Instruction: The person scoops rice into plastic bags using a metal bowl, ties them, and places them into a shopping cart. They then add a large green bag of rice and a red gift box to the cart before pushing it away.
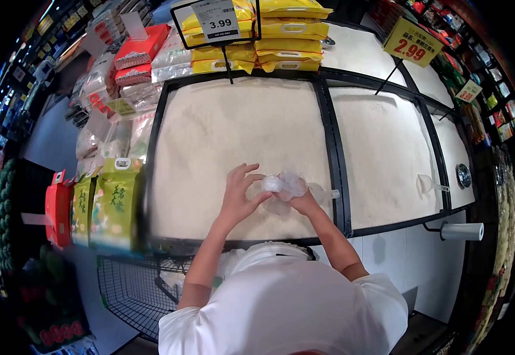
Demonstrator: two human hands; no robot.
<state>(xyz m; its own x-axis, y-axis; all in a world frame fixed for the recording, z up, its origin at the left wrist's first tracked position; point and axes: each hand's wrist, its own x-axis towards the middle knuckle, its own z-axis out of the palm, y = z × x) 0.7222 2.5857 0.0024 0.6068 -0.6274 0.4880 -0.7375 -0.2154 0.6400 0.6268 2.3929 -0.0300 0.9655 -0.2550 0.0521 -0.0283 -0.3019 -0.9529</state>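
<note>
A crumpled clear plastic bag [293,184] is between my hands, over a bin of white rice [240,124]. My left hand [240,195] pinches the bag's left end between thumb and forefinger, the other fingers raised and spread. My right hand [303,201] is closed on the bag from the right, its fingers mostly hidden behind the plastic. Just right of that hand, a clear scoop handle [331,194] sticks out toward the bin's divider. The scoop's bowl is largely covered by my hands.
A second rice bin [381,148] on the right holds another scoop [426,184]. A bag roll [462,231] is mounted at its front. Green rice bags [115,204] stand left, yellow bags [290,29] behind, with a price sign [216,22]. A wire cart [133,290] stands lower left.
</note>
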